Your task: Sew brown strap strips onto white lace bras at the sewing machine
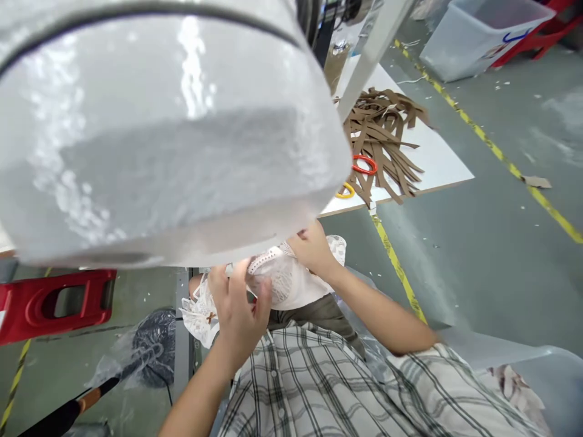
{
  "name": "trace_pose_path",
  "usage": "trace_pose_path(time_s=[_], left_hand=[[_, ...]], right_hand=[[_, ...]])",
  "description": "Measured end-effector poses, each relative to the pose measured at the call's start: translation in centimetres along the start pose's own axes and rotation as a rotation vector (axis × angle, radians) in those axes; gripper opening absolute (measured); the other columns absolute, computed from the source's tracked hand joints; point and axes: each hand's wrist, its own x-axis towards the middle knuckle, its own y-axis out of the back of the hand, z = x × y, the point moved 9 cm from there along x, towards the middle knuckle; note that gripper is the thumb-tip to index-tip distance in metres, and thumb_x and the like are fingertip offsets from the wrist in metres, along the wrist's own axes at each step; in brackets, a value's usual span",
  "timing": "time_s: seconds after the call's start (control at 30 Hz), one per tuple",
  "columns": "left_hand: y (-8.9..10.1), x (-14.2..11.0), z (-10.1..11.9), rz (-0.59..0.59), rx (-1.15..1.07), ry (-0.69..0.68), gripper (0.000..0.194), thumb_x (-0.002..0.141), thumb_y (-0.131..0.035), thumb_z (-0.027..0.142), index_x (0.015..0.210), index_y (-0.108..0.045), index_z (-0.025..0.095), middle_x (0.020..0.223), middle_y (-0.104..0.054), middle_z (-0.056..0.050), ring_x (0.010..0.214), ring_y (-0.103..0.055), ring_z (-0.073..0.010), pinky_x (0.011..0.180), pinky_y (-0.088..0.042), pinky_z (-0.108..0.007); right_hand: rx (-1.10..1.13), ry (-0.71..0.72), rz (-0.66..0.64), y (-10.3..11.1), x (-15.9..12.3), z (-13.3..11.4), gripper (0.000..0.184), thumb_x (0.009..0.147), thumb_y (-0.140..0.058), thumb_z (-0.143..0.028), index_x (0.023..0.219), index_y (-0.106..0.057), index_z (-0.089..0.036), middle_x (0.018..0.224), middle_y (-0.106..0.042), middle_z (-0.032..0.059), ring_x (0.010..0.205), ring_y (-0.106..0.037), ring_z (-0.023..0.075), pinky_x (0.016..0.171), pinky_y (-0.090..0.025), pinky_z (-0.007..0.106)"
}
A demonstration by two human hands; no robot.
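Note:
A white lace bra lies over my lap, just below the front edge of a large glossy white machine housing. My left hand holds the bra's left side, its fingers reaching up under the housing and the thumb bent against the cup. My right hand is closed in a pinch on the bra's upper right edge. A trim with a row of small holes runs between the two hands. White lace hangs out left of my left hand. The housing hides some fingertips.
Brown fabric strips lie on a white board with red-handled and yellow-handled scissors. A translucent bin stands at upper right, a red stool at left. Another translucent container is beside my right arm.

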Motion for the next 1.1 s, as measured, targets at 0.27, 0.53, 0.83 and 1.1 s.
trace_pose_path(time_s=[0.27, 0.53, 0.83, 1.1], left_hand=[[-3.6, -1.0, -5.9, -0.198, -0.575, 0.498, 0.039, 0.097, -0.053, 0.046, 0.124, -0.052, 0.019, 0.11, -0.064, -0.011, 0.099, -0.064, -0.0229, 0.085, -0.052, -0.035], [-2.7, -0.6, -6.0, -0.136, -0.64, 0.549, 0.037, 0.095, -0.055, 0.048, 0.117, -0.057, 0.019, 0.113, -0.065, -0.01, 0.1, -0.065, -0.0205, 0.083, -0.053, -0.031], [-1.9, -0.8, -6.4, -0.054, -0.667, 0.582, 0.036, 0.094, -0.058, 0.048, 0.117, -0.057, 0.019, 0.111, -0.064, -0.009, 0.099, -0.064, -0.0186, 0.084, -0.053, -0.029], [-1.5, -1.0, -6.7, -0.012, -0.647, 0.618, 0.04, 0.092, -0.061, 0.05, 0.118, -0.056, 0.02, 0.109, -0.063, -0.009, 0.097, -0.063, -0.0194, 0.082, -0.053, -0.03]], right_hand=[[0.241, -0.079, 0.003, 0.3, -4.2, 1.5, 0.029, 0.088, -0.067, -0.047, 0.1, -0.057, -0.023, 0.097, -0.061, 0.0032, 0.084, -0.06, 0.0151, 0.078, -0.052, 0.03], [0.245, -0.048, -0.041, -0.4, -4.5, 0.4, 0.027, 0.086, -0.071, -0.042, 0.098, -0.056, -0.023, 0.093, -0.059, 0.0016, 0.086, -0.059, 0.0153, 0.08, -0.049, 0.031], [0.197, -0.099, -0.06, -0.8, -5.1, 0.8, 0.03, 0.085, -0.071, -0.045, 0.1, -0.056, -0.023, 0.092, -0.059, 0.002, 0.087, -0.058, 0.0167, 0.079, -0.049, 0.031], [0.136, -0.087, -0.055, -0.8, -5.1, 0.0, 0.027, 0.086, -0.07, -0.043, 0.098, -0.055, -0.023, 0.09, -0.057, 0.001, 0.085, -0.056, 0.0163, 0.079, -0.046, 0.032]])
